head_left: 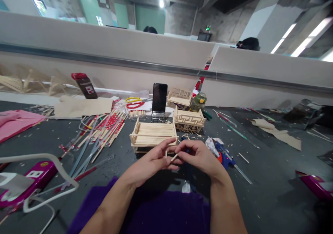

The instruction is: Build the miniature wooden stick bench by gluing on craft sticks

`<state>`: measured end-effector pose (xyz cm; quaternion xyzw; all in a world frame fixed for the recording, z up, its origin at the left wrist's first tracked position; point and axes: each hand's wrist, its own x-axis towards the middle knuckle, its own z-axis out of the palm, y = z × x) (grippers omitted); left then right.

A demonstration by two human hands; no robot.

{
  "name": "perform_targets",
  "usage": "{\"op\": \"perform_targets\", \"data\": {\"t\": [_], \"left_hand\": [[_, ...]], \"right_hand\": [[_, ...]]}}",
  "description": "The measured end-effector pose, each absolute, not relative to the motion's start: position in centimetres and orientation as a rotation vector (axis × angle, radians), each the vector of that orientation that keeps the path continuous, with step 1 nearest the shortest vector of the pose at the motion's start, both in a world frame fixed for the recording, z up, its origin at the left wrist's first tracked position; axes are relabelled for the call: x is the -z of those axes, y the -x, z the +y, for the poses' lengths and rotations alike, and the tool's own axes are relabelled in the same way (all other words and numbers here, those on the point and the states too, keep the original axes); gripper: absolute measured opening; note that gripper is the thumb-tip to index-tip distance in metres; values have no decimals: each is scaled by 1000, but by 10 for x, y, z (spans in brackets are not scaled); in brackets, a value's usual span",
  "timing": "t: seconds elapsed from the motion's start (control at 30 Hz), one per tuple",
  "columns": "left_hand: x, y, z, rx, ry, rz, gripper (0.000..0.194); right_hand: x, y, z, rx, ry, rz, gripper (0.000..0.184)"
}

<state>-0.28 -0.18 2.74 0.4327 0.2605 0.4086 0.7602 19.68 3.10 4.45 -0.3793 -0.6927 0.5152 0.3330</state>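
My left hand (153,157) is half closed, with a short piece of wooden stick (166,154) upright at its fingertips. Between the thumb and finger of my right hand (200,156) a second short stick piece (174,157) is pinched, slanting over the left fingers. Just behind the hands stands a small bench-like model of thin wooden sticks (153,133), partly covered by my left fingers. Behind it to the right are a model with a lattice back (189,118) and a further stick model (180,97). A blue glue gun (225,154) lies right of my right hand.
Loose wooden sticks (110,126) and plastic sleeves lie to the left. A black phone (159,98) stands on a wire holder, beside scissors (135,104). A red-capped bottle (87,86) and a green-lidded bottle (199,101) stand near the partition (117,76). A white cable (52,157) loops at left.
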Motion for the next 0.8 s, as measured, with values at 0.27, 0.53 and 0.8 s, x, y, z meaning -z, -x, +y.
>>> {"op": "perform_targets", "data": {"t": [0.27,0.53,0.8], "left_hand": [[-25,-1,-2,-808,-1045,634,71],[-19,-3,-1,-793,-1137,781,79],[-25,5,10,-838,-1220,1035,27]], "right_hand": [[-45,-187,24,-1348,1056,-1894,9],[-43,-172,21,-1360,1073,-1896,5],[-41,-179,29,-1208,1074,-1902,6]]}}
